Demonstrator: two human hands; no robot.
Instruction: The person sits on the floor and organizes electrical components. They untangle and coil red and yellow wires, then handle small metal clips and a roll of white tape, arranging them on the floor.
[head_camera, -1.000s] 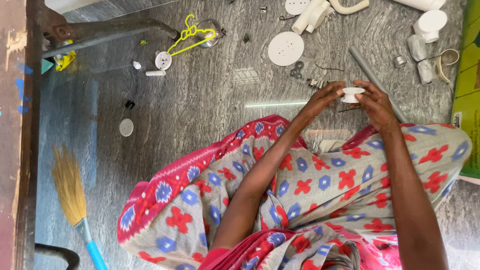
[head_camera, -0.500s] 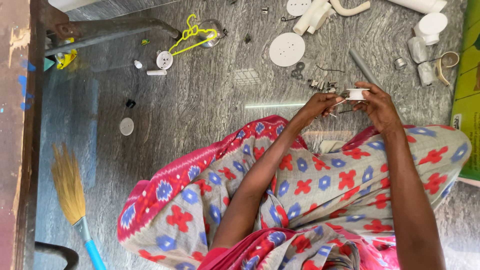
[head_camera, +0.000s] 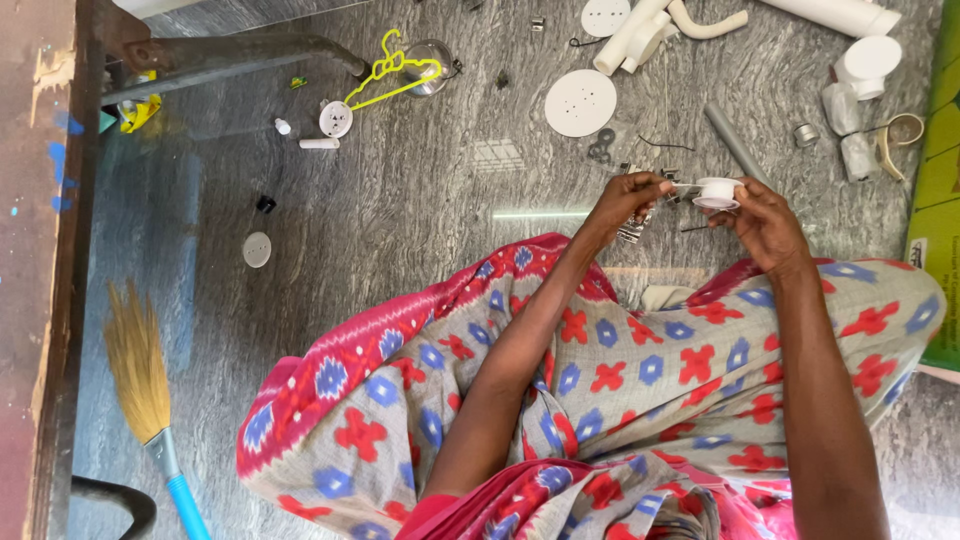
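Spool (head_camera: 718, 192) of white tape sits right of centre in the upper frame, gripped by the right hand (head_camera: 768, 222). The left hand (head_camera: 628, 200) pinches the tape end (head_camera: 686, 187) drawn out from the spool's left side. Just above the hands on the grey floor (head_camera: 420, 210) lie a grey pipe (head_camera: 735, 142) and a white disc (head_camera: 581, 102). A broom (head_camera: 145, 385) lies at lower left.

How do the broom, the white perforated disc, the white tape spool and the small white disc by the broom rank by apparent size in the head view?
Largest to smallest:
1. broom
2. white perforated disc
3. white tape spool, held in the right hand; raised nearer the camera, so unsure against 4
4. small white disc
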